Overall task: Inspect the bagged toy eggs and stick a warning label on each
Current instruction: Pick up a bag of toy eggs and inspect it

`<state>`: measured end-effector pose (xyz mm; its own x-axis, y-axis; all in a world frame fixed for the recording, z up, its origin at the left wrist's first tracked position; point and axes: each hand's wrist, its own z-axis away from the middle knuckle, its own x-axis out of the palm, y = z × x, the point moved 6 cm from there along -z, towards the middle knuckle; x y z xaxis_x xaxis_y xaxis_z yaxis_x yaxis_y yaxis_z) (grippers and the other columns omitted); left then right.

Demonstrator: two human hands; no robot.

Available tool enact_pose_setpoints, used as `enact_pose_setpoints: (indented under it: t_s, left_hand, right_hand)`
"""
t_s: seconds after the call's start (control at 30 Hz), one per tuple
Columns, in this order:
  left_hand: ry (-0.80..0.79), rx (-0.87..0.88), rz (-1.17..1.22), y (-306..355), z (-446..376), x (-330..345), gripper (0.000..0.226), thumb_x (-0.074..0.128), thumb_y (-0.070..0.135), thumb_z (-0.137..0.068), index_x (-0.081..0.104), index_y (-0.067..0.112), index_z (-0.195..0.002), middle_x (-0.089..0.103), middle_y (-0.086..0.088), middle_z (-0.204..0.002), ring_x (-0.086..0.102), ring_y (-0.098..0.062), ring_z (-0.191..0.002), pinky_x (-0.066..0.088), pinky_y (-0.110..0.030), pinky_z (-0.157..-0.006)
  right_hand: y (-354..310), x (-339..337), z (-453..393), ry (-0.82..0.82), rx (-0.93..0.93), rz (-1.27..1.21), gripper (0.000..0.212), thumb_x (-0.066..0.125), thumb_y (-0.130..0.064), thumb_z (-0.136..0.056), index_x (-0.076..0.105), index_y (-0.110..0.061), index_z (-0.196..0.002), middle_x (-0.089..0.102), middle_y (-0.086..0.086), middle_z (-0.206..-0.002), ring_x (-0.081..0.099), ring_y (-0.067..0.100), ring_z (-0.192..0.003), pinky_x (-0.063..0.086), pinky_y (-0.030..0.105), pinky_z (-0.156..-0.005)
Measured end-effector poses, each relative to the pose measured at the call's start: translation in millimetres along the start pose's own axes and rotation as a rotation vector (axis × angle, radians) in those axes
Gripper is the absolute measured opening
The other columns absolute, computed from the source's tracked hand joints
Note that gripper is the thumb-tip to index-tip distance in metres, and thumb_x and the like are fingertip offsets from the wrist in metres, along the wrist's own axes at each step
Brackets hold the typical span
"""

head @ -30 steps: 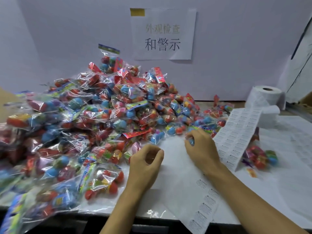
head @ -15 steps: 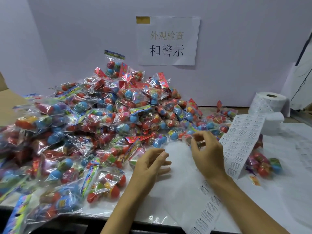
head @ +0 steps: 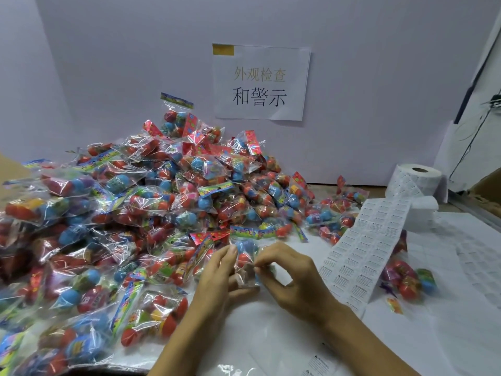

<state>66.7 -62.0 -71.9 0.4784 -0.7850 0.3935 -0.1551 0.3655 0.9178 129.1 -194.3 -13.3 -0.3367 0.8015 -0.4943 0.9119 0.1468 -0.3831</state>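
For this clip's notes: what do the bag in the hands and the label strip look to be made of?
Bag of toy eggs: thin clear plastic film, glossy; it crinkles, glints and shows the eggs through it.
Label strip: matte white paper, likely stickers on a backing liner; it curves limply off the label roll, printed in a grid.

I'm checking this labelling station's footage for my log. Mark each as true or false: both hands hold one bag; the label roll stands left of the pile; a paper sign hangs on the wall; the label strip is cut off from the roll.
1. Both the left hand and the right hand hold one clear plastic bag of coloured toy eggs. True.
2. The white roll of warning labels stands left of the big pile of bagged eggs. False: it stands right of it.
3. A white paper sign with printed characters hangs on the wall. True.
4. The unrolled strip of labels is cut off from the roll. False: it runs from the roll.
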Motion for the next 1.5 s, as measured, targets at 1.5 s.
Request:
enact_pose_setpoints:
  t_s: [1.5]
  left_hand:
    - [-0.091,0.086,-0.154,11.8,9.4,-4.8,0.010,0.080,0.028,-0.086,0.078,0.019,-0.085,0.075,-0.008,-0.087,0.072,-0.023,-0.081,0.059,-0.035,-0.069]
  right_hand:
    - [44.5,13.2,15.3,0.060,0.923,-0.633,0.044,0.080,-0.051,-0.063,0.074,-0.009,-0.072,0.067,0.015,-0.076,0.065,0.024,-0.069,0.056,0.035,-0.064]
